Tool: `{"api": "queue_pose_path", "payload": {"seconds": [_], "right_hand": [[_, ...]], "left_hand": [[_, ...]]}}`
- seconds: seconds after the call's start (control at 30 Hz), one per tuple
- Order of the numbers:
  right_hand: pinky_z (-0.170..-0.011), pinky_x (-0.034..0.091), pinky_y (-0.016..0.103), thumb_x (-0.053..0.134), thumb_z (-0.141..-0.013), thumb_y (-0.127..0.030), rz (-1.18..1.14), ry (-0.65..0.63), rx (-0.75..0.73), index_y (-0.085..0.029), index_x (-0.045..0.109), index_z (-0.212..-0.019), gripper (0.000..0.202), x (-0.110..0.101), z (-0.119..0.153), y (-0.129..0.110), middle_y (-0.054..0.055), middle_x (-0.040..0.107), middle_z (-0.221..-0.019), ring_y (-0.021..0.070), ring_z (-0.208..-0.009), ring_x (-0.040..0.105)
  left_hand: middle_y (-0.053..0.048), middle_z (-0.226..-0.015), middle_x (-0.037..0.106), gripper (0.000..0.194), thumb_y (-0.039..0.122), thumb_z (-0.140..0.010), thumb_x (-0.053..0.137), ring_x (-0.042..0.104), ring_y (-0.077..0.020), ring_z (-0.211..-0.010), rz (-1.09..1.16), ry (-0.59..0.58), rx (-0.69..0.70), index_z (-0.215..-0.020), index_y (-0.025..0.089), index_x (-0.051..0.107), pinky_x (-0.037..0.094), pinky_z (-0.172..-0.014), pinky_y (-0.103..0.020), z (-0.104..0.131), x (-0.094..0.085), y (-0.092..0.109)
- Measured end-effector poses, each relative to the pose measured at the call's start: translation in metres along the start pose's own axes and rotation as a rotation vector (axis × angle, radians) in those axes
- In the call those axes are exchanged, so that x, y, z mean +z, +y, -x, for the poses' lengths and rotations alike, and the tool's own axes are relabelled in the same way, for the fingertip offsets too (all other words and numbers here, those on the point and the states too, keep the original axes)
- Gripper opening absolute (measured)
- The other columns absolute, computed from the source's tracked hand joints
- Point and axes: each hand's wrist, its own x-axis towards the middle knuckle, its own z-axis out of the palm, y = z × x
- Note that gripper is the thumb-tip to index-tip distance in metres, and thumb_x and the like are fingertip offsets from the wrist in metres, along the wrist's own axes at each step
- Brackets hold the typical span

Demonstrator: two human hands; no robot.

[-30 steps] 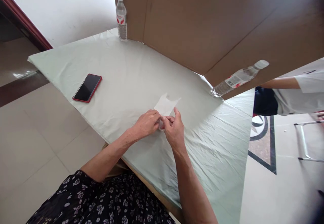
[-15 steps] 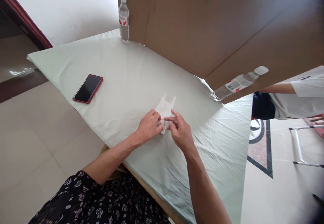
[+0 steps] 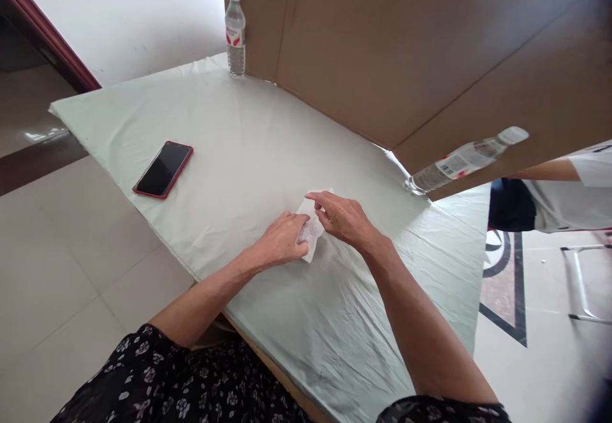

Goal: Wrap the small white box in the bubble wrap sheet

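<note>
A small white, partly see-through sheet or packet (image 3: 312, 233) lies on the pale green tablecloth (image 3: 229, 149), between my two hands. My left hand (image 3: 284, 238) grips its left edge, with the thumb and fingers bent over it. From the right, my right hand (image 3: 340, 215) reaches over its far end, fingers bent and the index finger pointing left. The fingertips of my right hand cover part of the far end, and whether they pinch it is too small to tell.
A phone (image 3: 163, 169) with a red case lies at the left. One water bottle (image 3: 236, 35) stands by a tall brown board (image 3: 354, 47); another bottle (image 3: 461, 162) is at the right. Beyond the board, a person's arm (image 3: 549, 169) and a metal-legged stool (image 3: 581, 283) show.
My right hand has moved up over the far end of the white sheet, whose raised points are now flattened or covered. My left hand stays at the left edge with its fingers more extended.
</note>
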Motion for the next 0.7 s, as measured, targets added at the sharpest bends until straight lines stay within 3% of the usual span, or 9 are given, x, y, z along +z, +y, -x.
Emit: {"api": "queue_pose_path", "payload": {"seconds": [0.1,0.23,0.33,0.43,0.57,0.7], "right_hand": [[-0.060,0.037,0.026,0.044,-0.093,-0.011,0.040,-0.045,-0.010,-0.024,0.058,-0.132,0.043,0.001,-0.004,-0.002,0.005,0.074,-0.107,0.0170,-0.086,0.066],[-0.065,0.041,0.027,0.047,-0.091,-0.010,0.008,-0.087,-0.018,-0.023,0.061,-0.129,0.043,0.019,-0.015,0.004,0.007,0.074,-0.109,0.0177,-0.089,0.067],[-0.072,0.047,0.027,0.050,-0.086,-0.008,-0.130,-0.035,-0.002,-0.021,0.064,-0.126,0.044,0.035,-0.018,0.013,0.007,0.074,-0.107,0.0178,-0.091,0.068],[-0.081,0.051,0.032,0.051,-0.082,-0.009,-0.308,0.099,0.030,-0.021,0.066,-0.121,0.043,0.043,-0.009,0.021,0.007,0.074,-0.109,0.0181,-0.091,0.068],[-0.083,0.053,0.037,0.055,-0.085,-0.023,-0.428,0.318,0.322,-0.020,0.066,-0.116,0.033,0.039,0.011,0.033,0.007,0.074,-0.103,0.0194,-0.085,0.068],[-0.078,0.052,0.036,0.067,-0.079,-0.039,-0.527,0.189,0.603,-0.016,0.065,-0.115,0.043,0.039,0.015,0.043,0.007,0.072,-0.093,0.0181,-0.075,0.065]], "left_hand": [[-0.010,-0.109,0.066,0.039,0.018,-0.077,0.053,0.056,-0.0265,-0.100,0.038,0.012,0.017,-0.116,0.017,0.055,0.051,-0.084,-0.038,0.002,0.000,-0.001],[-0.009,-0.107,0.066,0.049,0.017,-0.077,0.053,0.057,-0.0271,-0.102,0.057,0.006,0.042,-0.126,0.017,0.053,0.051,-0.085,-0.038,0.001,0.001,-0.004],[-0.010,-0.116,0.065,0.059,0.016,-0.078,0.052,0.058,-0.0273,-0.108,0.054,0.029,0.088,-0.136,0.019,0.050,0.052,-0.092,-0.040,0.001,0.003,-0.006],[-0.012,-0.138,0.055,0.051,0.014,-0.079,0.052,0.053,-0.0284,-0.126,0.010,0.066,0.137,-0.129,0.022,0.061,0.048,-0.104,-0.042,0.001,0.008,-0.009],[-0.014,-0.133,0.058,0.040,0.014,-0.080,0.053,0.056,-0.0288,-0.126,-0.042,0.069,0.122,-0.115,0.020,0.071,0.049,-0.105,-0.043,0.001,0.014,-0.012],[-0.014,-0.131,0.059,0.042,0.013,-0.078,0.053,0.058,-0.0280,-0.122,-0.038,0.094,0.116,-0.115,0.020,0.072,0.051,-0.102,-0.042,0.002,0.016,-0.011]]}}
